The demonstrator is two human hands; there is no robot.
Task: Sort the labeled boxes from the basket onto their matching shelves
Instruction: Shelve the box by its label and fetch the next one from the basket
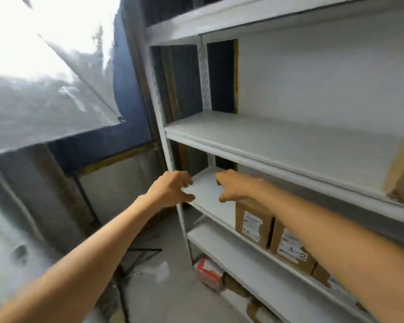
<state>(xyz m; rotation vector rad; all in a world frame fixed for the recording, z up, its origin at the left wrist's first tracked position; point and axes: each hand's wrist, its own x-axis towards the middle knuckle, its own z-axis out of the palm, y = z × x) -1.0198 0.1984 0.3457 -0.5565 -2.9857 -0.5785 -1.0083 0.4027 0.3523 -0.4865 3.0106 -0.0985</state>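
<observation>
Head view: my left hand (173,187) and right hand (233,185) hovered apart, holding nothing, over the shelf (208,194). A-2 boxes (253,223) sat at its front edge; my right forearm could knock them off.

One wide-angle head-worn view looks forward and down, tilted, from close before the white shelving unit (289,141); the left hand (173,187) and right hand (236,186) reach in from the bottom edge.

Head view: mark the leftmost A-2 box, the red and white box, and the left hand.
leftmost A-2 box (252,226): head view, on its white label.
red and white box (209,273): head view, middle of its facing side.
left hand (170,187): head view, on the back of the hand.
</observation>
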